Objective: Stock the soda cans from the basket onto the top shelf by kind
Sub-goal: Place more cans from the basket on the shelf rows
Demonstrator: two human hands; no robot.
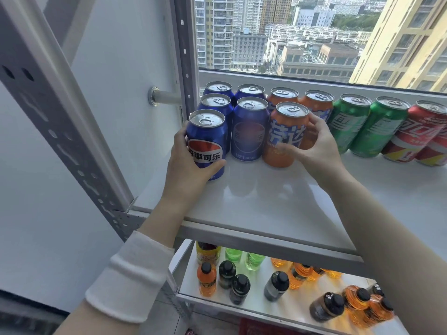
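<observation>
On the white top shelf [266, 204] cans stand grouped by kind. My left hand [188, 165] grips a blue Pepsi can [208, 139] at the front left of the shelf, in front of several other blue cans [249, 131]. My right hand [316, 148] wraps around an orange Fanta can [285, 134] standing on the shelf, with two more orange cans [316, 102] behind it. Two green cans [362, 124] and red cola cans [416, 134] stand further right. The basket is out of view.
A perforated grey shelf post [60, 112] rises at the left beside a white wall. A window sill [314, 81] runs right behind the cans. The lower shelf [261, 303] carries several orange, dark and green bottles.
</observation>
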